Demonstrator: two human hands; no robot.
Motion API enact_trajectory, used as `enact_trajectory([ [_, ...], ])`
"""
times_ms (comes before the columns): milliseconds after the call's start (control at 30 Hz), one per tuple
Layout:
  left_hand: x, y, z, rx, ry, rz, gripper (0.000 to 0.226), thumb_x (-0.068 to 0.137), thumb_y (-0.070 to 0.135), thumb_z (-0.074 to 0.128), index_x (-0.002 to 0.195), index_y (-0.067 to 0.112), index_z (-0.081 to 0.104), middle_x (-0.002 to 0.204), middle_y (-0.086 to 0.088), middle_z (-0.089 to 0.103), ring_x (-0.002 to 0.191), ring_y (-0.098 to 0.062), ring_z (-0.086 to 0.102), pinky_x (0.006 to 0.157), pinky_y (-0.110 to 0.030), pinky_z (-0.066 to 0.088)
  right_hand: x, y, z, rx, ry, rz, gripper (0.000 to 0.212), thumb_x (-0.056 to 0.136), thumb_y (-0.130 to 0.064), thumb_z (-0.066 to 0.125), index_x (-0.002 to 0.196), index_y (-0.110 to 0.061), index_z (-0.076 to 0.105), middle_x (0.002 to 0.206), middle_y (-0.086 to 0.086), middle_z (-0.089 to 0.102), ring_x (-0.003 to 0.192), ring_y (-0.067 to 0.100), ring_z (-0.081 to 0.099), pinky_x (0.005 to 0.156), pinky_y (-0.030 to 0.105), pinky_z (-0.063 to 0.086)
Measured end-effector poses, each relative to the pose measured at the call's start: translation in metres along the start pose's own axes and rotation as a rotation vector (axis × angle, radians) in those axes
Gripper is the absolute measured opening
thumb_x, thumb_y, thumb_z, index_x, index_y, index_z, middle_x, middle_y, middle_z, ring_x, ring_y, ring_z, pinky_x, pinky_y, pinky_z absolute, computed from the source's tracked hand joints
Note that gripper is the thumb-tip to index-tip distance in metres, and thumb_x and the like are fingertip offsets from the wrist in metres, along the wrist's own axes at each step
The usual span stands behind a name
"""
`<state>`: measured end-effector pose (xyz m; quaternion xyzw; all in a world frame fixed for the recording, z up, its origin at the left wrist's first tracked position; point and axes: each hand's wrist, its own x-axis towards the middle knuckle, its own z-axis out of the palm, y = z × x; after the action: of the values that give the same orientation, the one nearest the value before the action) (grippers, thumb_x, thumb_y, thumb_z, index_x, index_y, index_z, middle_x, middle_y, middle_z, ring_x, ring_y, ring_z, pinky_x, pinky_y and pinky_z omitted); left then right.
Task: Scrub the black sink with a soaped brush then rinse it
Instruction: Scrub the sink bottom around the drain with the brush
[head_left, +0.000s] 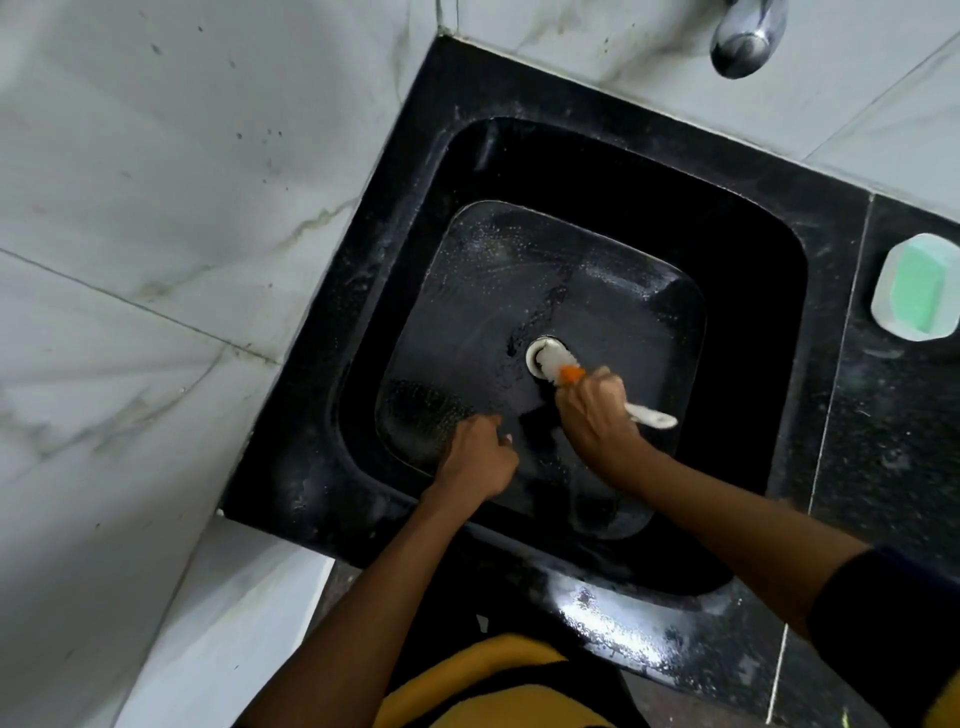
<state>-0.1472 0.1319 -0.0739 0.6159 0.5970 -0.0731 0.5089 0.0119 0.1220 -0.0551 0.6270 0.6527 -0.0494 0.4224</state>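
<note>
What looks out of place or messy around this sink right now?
Nothing is spilled or broken. The sink has pale streaks on its rim and soapy droplets on the bottom, as expected mid-scrub. The right hand holds the brush over the drain; the soap sits in its dish.

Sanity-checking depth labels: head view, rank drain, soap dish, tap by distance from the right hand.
1. drain: just up-left of the right hand, under the brush head.
2. soap dish: on the counter, far right.
3. tap: top edge, on the wall.
</note>
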Motion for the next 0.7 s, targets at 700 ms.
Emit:
enact_trajectory([
  [700,0.003,-0.003,0.004,0.035,0.041,0.058,0.032,0.091,0.02,0.054,0.116,0.005,0.065,0.12,-0.019,0.065,0.112,-0.038,0.06,0.096,-0.042,0.05,0.05,0.078,0.002,0.592,0.095,0.261,0.035,0.091,-0.043,0.047,0.098,-0.015,0.066,0.096,0.011,0.067,0.085,0.031,0.065,0.067,0.032,0.043],
])
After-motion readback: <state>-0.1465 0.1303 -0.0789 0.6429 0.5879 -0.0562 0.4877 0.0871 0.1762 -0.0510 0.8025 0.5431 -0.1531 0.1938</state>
